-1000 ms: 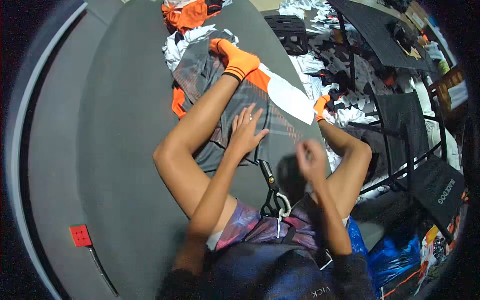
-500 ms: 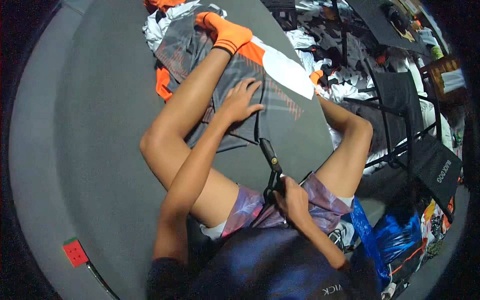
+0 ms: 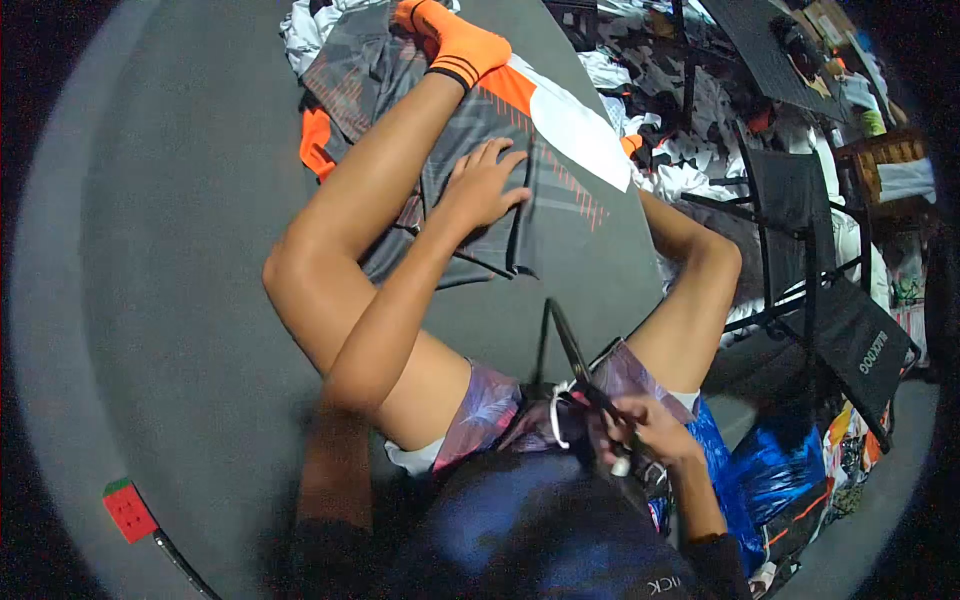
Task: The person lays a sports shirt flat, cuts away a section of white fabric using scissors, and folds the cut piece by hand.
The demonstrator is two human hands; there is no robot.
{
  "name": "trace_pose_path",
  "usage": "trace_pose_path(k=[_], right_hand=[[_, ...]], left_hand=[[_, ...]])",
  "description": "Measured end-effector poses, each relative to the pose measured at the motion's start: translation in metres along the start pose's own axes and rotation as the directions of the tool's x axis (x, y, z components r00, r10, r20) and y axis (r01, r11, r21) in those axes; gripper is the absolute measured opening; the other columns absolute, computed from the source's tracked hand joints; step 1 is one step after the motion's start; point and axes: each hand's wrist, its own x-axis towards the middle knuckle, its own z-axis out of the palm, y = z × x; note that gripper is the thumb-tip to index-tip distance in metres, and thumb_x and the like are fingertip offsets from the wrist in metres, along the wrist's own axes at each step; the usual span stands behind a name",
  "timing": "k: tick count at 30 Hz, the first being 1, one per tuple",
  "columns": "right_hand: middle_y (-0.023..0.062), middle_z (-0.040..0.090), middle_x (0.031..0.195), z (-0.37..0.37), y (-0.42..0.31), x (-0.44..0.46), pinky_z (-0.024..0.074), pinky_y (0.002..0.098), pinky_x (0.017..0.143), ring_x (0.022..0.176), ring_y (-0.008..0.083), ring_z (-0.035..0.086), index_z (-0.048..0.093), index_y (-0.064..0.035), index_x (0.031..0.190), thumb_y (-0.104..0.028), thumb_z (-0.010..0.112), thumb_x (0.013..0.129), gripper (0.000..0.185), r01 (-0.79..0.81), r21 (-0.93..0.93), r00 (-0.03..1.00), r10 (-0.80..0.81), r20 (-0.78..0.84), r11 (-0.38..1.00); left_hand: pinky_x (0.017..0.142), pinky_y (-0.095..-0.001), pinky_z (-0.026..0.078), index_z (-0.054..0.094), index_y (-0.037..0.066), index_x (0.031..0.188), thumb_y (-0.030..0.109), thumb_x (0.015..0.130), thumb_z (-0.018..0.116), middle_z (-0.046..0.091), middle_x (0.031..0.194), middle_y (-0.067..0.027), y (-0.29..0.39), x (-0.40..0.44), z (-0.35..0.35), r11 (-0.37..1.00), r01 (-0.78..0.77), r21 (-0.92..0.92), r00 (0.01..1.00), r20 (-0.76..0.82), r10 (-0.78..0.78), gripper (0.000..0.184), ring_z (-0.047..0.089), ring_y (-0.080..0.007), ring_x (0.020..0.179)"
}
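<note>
My left hand (image 3: pixel 485 190) lies flat on a dark grey garment (image 3: pixel 565 220) with orange and white panels, its fingers spread. The garment is laid out on the grey surface (image 3: pixel 200 250), under my foot in an orange sock (image 3: pixel 470 48). Low in front of my lap, my right hand (image 3: pixel 655 430) grips a pair of black scissors (image 3: pixel 568 345). Their blades are parted and point up toward the garment, apart from its edge. Motion blurs the handles and the fingers around them. A white drawstring (image 3: pixel 559 418) hangs at the waist of my patterned shorts (image 3: pixel 485 405).
Beyond my right leg stand black folding chairs (image 3: pixel 795 190), with piled clothes (image 3: pixel 690 180) behind them. A blue plastic bag (image 3: pixel 785 460) lies at the lower right. A red block on a black stick (image 3: pixel 130 512) rests at the lower left.
My right hand has drawn the scissors back from the garment's edge toward my lap and to the right. The blades have parted. My left hand stays on the garment.
</note>
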Motion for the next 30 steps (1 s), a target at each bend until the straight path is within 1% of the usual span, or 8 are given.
trace_pose_path(k=[3,6,10,13,14,17,23,30], right_hand=[[0.0026,0.057,0.074,-0.023,0.0,-0.033,0.0444,0.0258,0.057,0.063,0.0123,0.056,0.058,0.001,0.092,-0.021,0.064,0.082,0.024,-0.089,0.018,0.996,0.089,-0.017,0.996],[0.0014,0.055,0.073,-0.032,-0.009,-0.042,0.042,0.0247,0.054,0.061,0.0107,0.052,0.058,0.0004,0.093,-0.031,0.066,0.082,0.034,0.05,-0.055,0.995,-0.055,-0.088,0.997],[0.0,0.054,0.073,-0.083,-0.014,0.023,0.0393,0.0238,0.053,0.061,0.009,0.049,0.058,-0.0009,0.094,-0.042,0.069,0.077,0.046,0.215,-0.27,0.963,-0.25,-0.104,0.938],[-0.0016,0.053,0.068,-0.091,-0.061,0.078,0.0367,0.0233,0.052,0.06,0.0076,0.047,0.059,-0.0016,0.085,-0.041,0.071,0.075,0.042,0.128,-0.416,0.948,-0.234,-0.214,0.9],[-0.0016,0.053,0.068,-0.09,-0.073,0.09,0.0367,0.0233,0.052,0.06,0.0076,0.047,0.059,-0.0016,0.085,-0.041,0.071,0.075,0.042,0.131,-0.413,0.949,-0.235,-0.211,0.901],[-0.004,0.048,0.061,-0.094,-0.096,0.117,0.0321,0.0229,0.049,0.054,0.0061,0.043,0.058,-0.0034,0.074,-0.038,0.073,0.073,0.037,0.106,-0.423,0.937,-0.233,-0.26,0.9],[-0.0064,0.042,0.055,-0.107,-0.113,0.148,0.0273,0.0228,0.046,0.051,0.0046,0.038,0.053,-0.0068,0.062,-0.037,0.076,0.07,0.039,0.036,-0.553,0.919,-0.245,-0.31,0.832],[-0.0071,0.04,0.054,-0.089,-0.128,0.163,0.0244,0.0225,0.046,0.051,0.0039,0.036,0.046,-0.0088,0.056,-0.033,0.079,0.067,0.042,0.027,-0.526,0.917,-0.23,-0.325,0.85]], left_hand=[[0.095,-0.0465,0.034,0.056,0.01,0.111,0.031,0.08,0.062,0.049,0.122,-0.0101,0.002,0.009,0.005,0.999,0.046,-0.027,0.995,-0.086,-0.048,0.038,0.043,-0.0282,0.118],[0.094,-0.045,0.037,0.058,0.009,0.104,0.027,0.082,0.06,0.053,0.114,-0.0103,-0.003,0.024,0.009,0.993,0.098,-0.061,0.984,-0.143,-0.106,0.028,0.049,-0.0288,0.111],[0.089,-0.0417,0.041,0.057,0.007,0.099,0.018,0.08,0.06,0.055,0.11,-0.011,-0.023,0.06,0.006,0.992,-0.097,-0.082,0.971,-0.228,0.076,0.022,0.051,-0.0295,0.107],[0.089,-0.0398,0.042,0.057,0.006,0.1,0.015,0.077,0.063,0.054,0.112,-0.0097,-0.037,0.088,-0.008,0.944,-0.329,0.034,0.942,-0.064,0.331,0.026,0.05,-0.0272,0.108],[0.089,-0.0398,0.042,0.057,0.006,0.1,0.015,0.077,0.063,0.054,0.112,-0.0097,-0.041,0.095,-0.013,0.944,-0.329,0.037,0.942,-0.06,0.331,0.026,0.05,-0.0272,0.108],[0.091,-0.0396,0.042,0.056,0.006,0.105,0.017,0.075,0.066,0.052,0.12,-0.0104,-0.056,0.118,-0.026,0.886,-0.463,0.028,0.869,0.214,0.447,0.034,0.048,-0.0279,0.114],[0.099,-0.0432,0.036,0.049,0.01,0.122,0.028,0.076,0.065,0.044,0.133,-0.0113,-0.081,0.14,-0.026,0.813,-0.578,-0.07,0.775,0.264,0.574,0.052,0.042,-0.032,0.122],[0.104,-0.0481,0.03,0.039,0.015,0.135,0.038,0.073,0.066,0.035,0.141,-0.0104,-0.086,0.152,-0.012,0.754,-0.644,-0.13,0.704,0.286,0.65,0.071,0.032,-0.0374,0.129]])
